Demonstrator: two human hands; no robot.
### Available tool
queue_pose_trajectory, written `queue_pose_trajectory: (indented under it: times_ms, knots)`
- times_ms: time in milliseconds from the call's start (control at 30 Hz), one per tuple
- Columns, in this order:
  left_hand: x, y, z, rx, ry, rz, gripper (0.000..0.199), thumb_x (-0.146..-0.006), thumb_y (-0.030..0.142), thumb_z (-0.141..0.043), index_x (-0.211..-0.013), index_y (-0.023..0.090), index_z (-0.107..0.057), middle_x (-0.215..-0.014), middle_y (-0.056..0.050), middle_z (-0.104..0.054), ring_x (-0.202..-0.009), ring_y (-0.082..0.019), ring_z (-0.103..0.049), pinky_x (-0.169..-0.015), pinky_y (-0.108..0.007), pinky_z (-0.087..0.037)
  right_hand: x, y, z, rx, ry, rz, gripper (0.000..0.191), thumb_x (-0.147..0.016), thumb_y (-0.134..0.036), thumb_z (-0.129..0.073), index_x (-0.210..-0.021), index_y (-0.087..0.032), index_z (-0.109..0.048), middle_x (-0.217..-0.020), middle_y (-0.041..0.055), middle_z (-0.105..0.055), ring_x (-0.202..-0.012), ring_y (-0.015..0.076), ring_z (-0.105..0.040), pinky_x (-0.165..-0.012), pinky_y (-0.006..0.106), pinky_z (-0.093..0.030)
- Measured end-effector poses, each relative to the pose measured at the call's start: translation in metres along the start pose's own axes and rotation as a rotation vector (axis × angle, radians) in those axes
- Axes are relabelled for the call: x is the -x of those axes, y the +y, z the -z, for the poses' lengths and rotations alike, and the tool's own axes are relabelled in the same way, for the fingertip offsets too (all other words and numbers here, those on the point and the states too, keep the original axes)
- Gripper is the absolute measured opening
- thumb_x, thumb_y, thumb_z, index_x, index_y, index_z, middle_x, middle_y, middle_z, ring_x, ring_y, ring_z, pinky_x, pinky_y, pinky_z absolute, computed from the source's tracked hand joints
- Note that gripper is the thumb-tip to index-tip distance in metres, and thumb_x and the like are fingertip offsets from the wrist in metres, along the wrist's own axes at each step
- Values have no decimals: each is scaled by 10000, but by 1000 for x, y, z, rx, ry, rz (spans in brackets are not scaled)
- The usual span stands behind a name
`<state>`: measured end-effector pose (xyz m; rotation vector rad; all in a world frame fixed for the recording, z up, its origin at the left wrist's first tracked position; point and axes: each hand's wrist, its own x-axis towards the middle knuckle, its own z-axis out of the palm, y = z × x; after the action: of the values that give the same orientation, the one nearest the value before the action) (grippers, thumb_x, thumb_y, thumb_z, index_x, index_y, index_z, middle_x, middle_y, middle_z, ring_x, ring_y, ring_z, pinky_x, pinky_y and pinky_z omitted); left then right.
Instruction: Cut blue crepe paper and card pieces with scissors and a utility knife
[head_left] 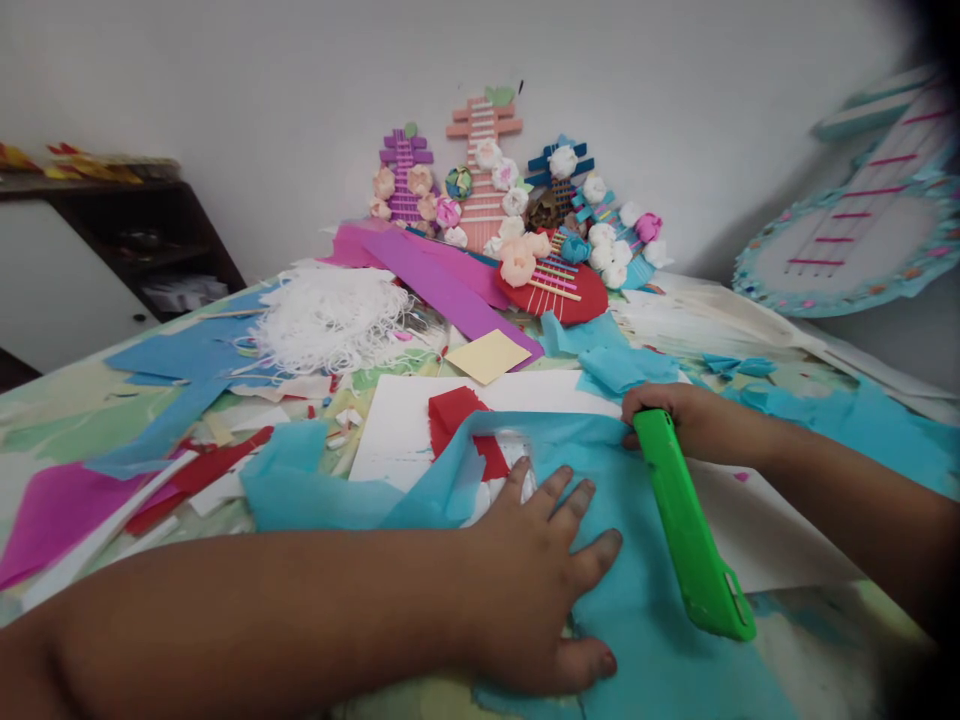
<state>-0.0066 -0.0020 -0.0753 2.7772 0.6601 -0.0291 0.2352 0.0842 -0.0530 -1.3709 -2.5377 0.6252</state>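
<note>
My left hand [544,585] lies with its fingers spread on a sheet of light blue crepe paper [637,560]. In my right hand [671,425] is a green box cutter [694,530], its body slanting down towards me. The top edge of the blue paper is folded over and runs to the fingers of my right hand. The blade cannot be made out. Beneath the blue paper are white sheets [397,425] and a piece of red paper [454,405].
Decorated craft instruments [484,200] with paper flowers lean at the wall. White string [330,315] is heaped at the back left, near purple strips [442,285] and a yellow card [487,356]. Paper scraps lie left and right. A large round decorated piece [855,230] leans at right.
</note>
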Motion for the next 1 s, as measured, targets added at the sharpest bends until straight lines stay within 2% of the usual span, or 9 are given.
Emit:
queue_pose_trajectory:
  times_ms: [300, 700, 867, 933, 1000]
  knots:
    - [1, 1, 4, 43, -3, 11, 669, -787, 549, -325, -1329, 163, -250, -1387, -199, -101, -1265, -352, -2, -925, -616, 42, 1, -5, -1, 24, -39, -27, 231, -683, -407, -554, -697, -181, -510, -630, -8, -532, -623, 132, -499, -582, 257, -410]
    - [2, 1, 8, 32, -31, 0, 671, -779, 546, -358, -1327, 173, -251, -1387, -200, -95, -1265, -353, -9, -927, -619, 4, 9, -9, -4, 142, -54, 35, 99, -685, -272, -532, -730, -191, -565, -658, -1, -576, -620, 133, -509, -582, 249, -387]
    - [1, 2, 7, 11, -32, 14, 680, -775, 546, -363, -1329, 171, -244, -1384, -212, -102, -1265, -357, -31, -925, -622, -17, 18, -13, -3, 120, -116, 84, 64, -683, -228, -526, -717, -188, -562, -631, -12, -569, -598, 119, -507, -564, 230, -381]
    - [1, 3, 7, 0, -24, 13, 684, -772, 551, -367, -1328, 172, -245, -1383, -212, -112, -1263, -364, -38, -919, -630, -36, 20, -12, 1, 124, -76, 76, 92, -689, -269, -539, -730, -191, -566, -645, -7, -573, -608, 124, -517, -578, 238, -390]
    - [1, 4, 6, -12, -15, 13, 686, -770, 552, -371, -1327, 170, -248, -1381, -215, -122, -1261, -369, -42, -916, -633, -45, 19, -10, 6, 116, 34, 26, 174, -671, -350, -570, -746, -192, -562, -671, 0, -575, -633, 137, -528, -608, 253, -404]
